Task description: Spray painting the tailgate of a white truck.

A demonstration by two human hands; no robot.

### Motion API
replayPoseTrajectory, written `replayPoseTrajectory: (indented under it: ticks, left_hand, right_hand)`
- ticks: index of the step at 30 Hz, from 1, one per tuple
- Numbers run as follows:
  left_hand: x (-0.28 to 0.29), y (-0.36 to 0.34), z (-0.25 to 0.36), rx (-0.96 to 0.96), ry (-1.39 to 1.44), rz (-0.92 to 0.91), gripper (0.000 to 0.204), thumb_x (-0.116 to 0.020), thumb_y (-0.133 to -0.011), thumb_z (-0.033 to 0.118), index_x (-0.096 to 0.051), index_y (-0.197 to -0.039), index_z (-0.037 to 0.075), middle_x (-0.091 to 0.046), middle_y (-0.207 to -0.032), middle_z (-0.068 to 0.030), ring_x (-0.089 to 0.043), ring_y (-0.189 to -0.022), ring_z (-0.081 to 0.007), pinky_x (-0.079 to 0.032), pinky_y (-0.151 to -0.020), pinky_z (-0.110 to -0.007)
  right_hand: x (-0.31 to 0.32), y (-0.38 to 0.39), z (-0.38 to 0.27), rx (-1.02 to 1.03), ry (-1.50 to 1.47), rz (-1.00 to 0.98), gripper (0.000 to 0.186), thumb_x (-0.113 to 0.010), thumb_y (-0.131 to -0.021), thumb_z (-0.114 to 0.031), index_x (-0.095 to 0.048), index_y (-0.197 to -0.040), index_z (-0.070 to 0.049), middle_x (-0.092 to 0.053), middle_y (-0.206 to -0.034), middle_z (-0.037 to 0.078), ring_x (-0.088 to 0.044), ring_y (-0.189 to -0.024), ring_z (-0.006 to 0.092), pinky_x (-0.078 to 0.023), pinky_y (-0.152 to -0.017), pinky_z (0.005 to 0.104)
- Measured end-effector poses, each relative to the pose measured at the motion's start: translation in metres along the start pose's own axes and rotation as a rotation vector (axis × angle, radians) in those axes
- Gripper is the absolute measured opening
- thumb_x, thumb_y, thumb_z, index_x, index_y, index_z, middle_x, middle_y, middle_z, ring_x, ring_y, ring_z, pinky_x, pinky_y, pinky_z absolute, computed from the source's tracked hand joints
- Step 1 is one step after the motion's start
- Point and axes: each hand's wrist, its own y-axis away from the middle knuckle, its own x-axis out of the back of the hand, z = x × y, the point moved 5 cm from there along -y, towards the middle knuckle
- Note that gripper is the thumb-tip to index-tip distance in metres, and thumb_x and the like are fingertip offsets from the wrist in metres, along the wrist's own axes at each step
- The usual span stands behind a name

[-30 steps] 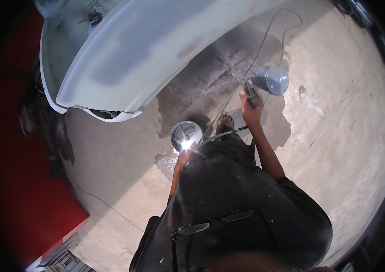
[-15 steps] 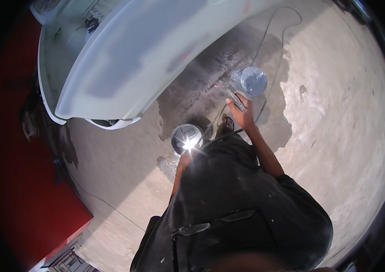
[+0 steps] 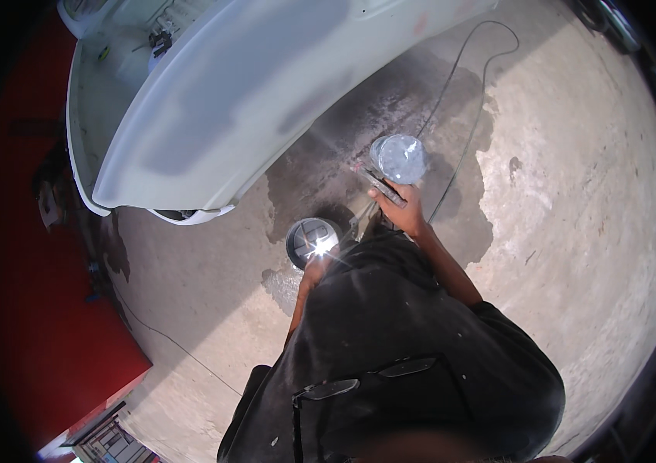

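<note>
Two items in hand: a spray gun (image 3: 387,184) with round cup, gripped in the right hand (image 3: 403,212) fingers wrapped, held out ahead toward the primed white car panel (image 3: 251,92); a shiny round tin (image 3: 312,241) at the left hand (image 3: 314,272), grip hidden by glare. Hose (image 3: 467,100) trails beyond across wet concrete floor (image 3: 575,231).

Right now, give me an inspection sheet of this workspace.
Surface: concrete floor, dark wet patch beside the car.
Job's things: spray gun with clear cup; round shiny tin.
Clutter: nothing seen.
Hands: right hand grips the spray gun; left hand at the tin, grip hidden by glare.
Cables: thin hose looping across the floor.
Surroundings: primed white car body, red wall.
</note>
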Motion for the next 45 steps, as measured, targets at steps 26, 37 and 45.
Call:
replayPoseTrajectory:
  ticks: [26,37,45]
  left_hand:
    - [-0.008,-0.002,0.038,0.024,0.029,0.025,0.075,-0.069,-0.09,0.058,-0.069,-0.116,-0.013,-0.073,-0.109,-0.0244,-0.07,-0.107,-0.0292,-0.049,-0.097,-0.037]
    - [0.013,0.0,0.034,0.011,-0.018,-0.03,0.062,-0.069,-0.093,0.052,-0.073,-0.108,-0.009,-0.075,-0.096,-0.0185,-0.07,-0.09,-0.0231,-0.051,-0.085,-0.036]
    - [0.017,-0.014,0.027,0.01,-0.053,-0.034,0.067,-0.07,-0.091,0.054,-0.072,-0.113,-0.01,-0.075,-0.099,-0.0194,-0.07,-0.093,-0.025,-0.052,-0.087,-0.036]
  right_hand:
    - [0.018,-0.002,-0.011,0.054,-0.086,0.071,0.031,-0.078,-0.089,-0.027,-0.07,-0.105,-0.002,-0.067,-0.076,0.01,-0.062,-0.067,0.0206,-0.051,-0.067,0.035]
    - [0.021,-0.003,-0.033,-0.008,-0.108,0.011,0.027,-0.073,-0.094,-0.026,-0.062,-0.087,-0.002,-0.048,-0.063,0.002,-0.041,-0.062,0.0121,-0.039,-0.057,0.0332]
    - [0.034,0.006,-0.017,-0.2,-0.159,0.31,0.037,-0.074,-0.094,-0.032,-0.058,-0.078,-0.002,-0.042,-0.061,-0.003,-0.039,-0.06,0.0075,-0.036,-0.053,0.032]
